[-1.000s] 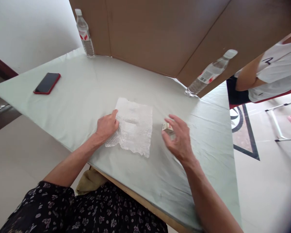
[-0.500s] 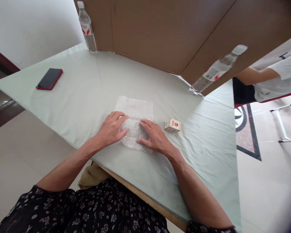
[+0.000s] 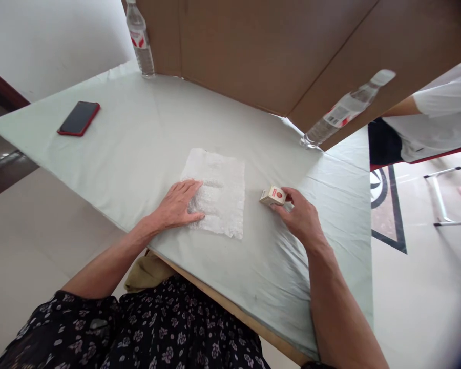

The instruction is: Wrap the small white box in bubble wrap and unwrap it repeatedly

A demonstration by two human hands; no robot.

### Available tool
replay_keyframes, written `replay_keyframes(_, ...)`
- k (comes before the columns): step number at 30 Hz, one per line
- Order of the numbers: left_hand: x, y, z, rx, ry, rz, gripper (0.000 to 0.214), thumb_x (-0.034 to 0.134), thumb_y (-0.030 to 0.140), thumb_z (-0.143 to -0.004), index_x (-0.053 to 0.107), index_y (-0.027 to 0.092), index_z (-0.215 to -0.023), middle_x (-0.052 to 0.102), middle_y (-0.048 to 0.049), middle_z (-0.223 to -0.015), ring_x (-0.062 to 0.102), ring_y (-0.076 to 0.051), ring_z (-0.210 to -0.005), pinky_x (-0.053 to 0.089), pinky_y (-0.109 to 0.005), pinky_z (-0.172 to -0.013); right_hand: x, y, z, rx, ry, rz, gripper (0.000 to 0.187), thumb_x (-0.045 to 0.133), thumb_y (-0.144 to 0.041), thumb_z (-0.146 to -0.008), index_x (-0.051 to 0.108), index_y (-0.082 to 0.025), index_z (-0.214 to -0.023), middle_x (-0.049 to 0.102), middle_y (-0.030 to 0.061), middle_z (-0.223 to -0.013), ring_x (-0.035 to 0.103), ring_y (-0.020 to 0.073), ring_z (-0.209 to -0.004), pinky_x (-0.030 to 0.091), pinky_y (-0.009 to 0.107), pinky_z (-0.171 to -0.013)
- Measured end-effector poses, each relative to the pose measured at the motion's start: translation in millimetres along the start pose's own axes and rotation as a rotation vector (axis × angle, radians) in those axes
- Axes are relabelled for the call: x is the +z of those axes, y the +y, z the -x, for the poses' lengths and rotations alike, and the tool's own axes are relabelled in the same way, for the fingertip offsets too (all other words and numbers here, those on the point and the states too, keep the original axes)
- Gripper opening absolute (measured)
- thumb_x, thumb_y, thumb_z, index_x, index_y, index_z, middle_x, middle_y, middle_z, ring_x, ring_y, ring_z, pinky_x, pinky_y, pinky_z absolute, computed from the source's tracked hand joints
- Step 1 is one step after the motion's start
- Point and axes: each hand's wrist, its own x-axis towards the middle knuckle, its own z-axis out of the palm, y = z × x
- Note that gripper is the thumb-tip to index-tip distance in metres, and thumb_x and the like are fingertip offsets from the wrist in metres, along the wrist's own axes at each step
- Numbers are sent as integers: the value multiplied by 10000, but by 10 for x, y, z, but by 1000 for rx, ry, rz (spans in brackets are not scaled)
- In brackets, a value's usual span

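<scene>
A sheet of bubble wrap (image 3: 223,197) lies flat on the cloth-covered table in front of me. On its left edge rests my left hand (image 3: 180,204), fingers stretched out and thumb apart. To the right of the sheet, my right hand (image 3: 297,212) grips a small cream-coloured box (image 3: 273,196) by its right end, thumb at the near side and fingers at the far side. The box has a red label and a round red picture on it.
A phone in a red case (image 3: 79,118) lies at the table's left. Brown cardboard panels (image 3: 234,51) stand along the back. One water bottle (image 3: 140,43) stands at the back left, another water bottle (image 3: 343,114) at the right. Beyond the panel sits a person in a white shirt (image 3: 441,123).
My right hand has left the bubble wrap, moved right and taken hold of the small box. The sheet's right part is now uncovered. My left hand has stayed on the sheet.
</scene>
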Motion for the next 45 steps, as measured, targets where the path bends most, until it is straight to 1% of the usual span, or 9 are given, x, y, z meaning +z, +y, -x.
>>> replay_keyframes(3,10,1,-4,5,16,10,860,686,466,-816,339,158,-1540,466,-191,-1553,393,-386,-1468,294,-548,-1212,-6,-231,26,-62,61,-106,435,670,-427,-824,634,-203,-1196,745,124,-1109,701,300,-975,535,476,-873)
replay_keyframes(7,26,4,-10,0,46,32,914,717,460,-786,316,151,-1547,466,-207,-1548,407,-396,-1457,306,-562,-1203,45,-756,-11,-257,83,-243,397,706,-398,-830,643,-229,-1183,745,99,-1138,692,268,-971,520,460,-927)
replay_keyframes(12,47,7,-17,-2,70,64,1006,746,457,-752,253,117,-1560,446,-236,-1561,422,-387,-1453,324,-554,-1197,476,-1164,-146,-390,-18,-272,414,686,-289,-820,628,-217,-1224,741,104,-1170,690,273,-1000,510,450,-934)
replay_keyframes(17,54,1,-15,1,77,79,1019,751,450,-747,236,138,-1568,433,-224,-1575,407,-390,-1467,317,-553,-1204,774,-1171,-198,-383,-161,-191,450,664,-269,-794,620,-219,-1239,737,112,-1172,670,322,-1040,503,499,-921)
replay_keyframes(26,59,-12,-8,-3,63,78,1037,748,468,-748,217,147,-1579,425,-221,-1578,397,-399,-1466,303,-571,-1206,729,-1163,-186,-356,-173,-212,460,636,-241,-807,601,-215,-1266,711,108,-1218,659,292,-1076,523,439,-919)
replay_keyframes(35,35,-8,-16,5,73,86,1008,749,472,-745,274,141,-1571,455,-214,-1552,408,-399,-1455,309,-565,-1212,802,-1085,-217,-413,-188,-165,492,641,-301,-855,583,-225,-1337,712,108,-1256,653,313,-1099,486,482,-971)
replay_keyframes(40,-103,35,128,-14,172,187,785,668,444,-836,400,144,-1511,483,-201,-1528,445,-363,-1427,382,-538,-1187,570,-1080,-132,-428,-158,-228,656,666,-379,-875,451,-225,-1476,597,153,-1433,655,305,-1124,489,489,-982)
replay_keyframes(43,-204,71,347,30,195,171,638,683,423,-845,520,213,-1425,522,-157,-1498,463,-344,-1415,402,-540,-1180,325,-1097,78,-512,-116,-205,503,645,-424,-915,547,-241,-1373,669,133,-1324,651,310,-1138,476,491,-990)
replay_keyframes(45,-239,95,494,50,176,113,574,709,403,-836,578,229,-1366,537,-151,-1481,462,-348,-1414,407,-546,-1176,243,-1118,268,-622,-178,-150,440,654,-418,-916,594,-234,-1311,708,130,-1256,650,321,-1142,476,496,-979)
